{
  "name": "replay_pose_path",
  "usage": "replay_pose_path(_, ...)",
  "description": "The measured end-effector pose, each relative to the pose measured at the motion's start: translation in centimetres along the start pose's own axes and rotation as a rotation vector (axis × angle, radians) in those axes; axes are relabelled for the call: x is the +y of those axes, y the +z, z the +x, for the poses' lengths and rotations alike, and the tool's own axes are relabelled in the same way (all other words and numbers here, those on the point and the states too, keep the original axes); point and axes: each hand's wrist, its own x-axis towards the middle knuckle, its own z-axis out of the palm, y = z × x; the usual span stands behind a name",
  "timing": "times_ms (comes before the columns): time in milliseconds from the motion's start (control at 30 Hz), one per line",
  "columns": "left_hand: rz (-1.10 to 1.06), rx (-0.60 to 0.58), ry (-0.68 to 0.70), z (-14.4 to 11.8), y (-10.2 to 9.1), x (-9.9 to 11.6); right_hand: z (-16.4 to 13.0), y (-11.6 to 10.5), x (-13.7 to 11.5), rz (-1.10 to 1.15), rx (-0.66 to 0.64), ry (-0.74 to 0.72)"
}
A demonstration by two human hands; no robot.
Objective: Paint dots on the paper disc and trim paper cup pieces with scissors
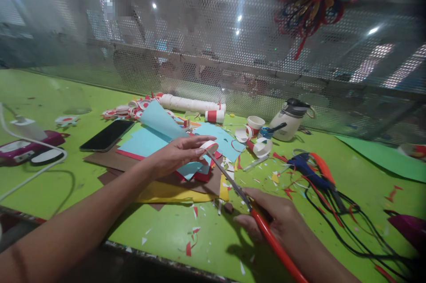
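Between its fingers and thumb, my left hand [179,155] pinches a small white and red paper cup piece [210,145], round and shallow. My right hand [276,216] is closed around scissors [266,229] with long red handles. Their metal blades point up and left, and the tips reach the cup piece; whether they bite into it I cannot make out. Under my left hand lie light blue paper sheets [133,141] on top of brown paper [106,158], with yellow paper [163,192] at the bottom.
A phone [107,135] lies left of the papers. Behind them are stacked white cups [189,103] and a heap of cut cup pieces [133,109]. A bottle [289,118] stands back right. Glue guns [309,169] and black cords lie right. Paper scraps litter the green table [159,234].
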Motion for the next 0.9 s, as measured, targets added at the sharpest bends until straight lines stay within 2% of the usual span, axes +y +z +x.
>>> replay_pose_path(300,-0.029,-0.017,-0.007,0.1,-0.2,-0.2,-0.1,-0.1,-0.1,-0.014,-0.014,-0.012)
replay_pose_path(900,0.002,0.007,0.001,-0.1,-0.1,-0.2,-0.2,-0.3,-1.3,-0.054,-0.025,0.087)
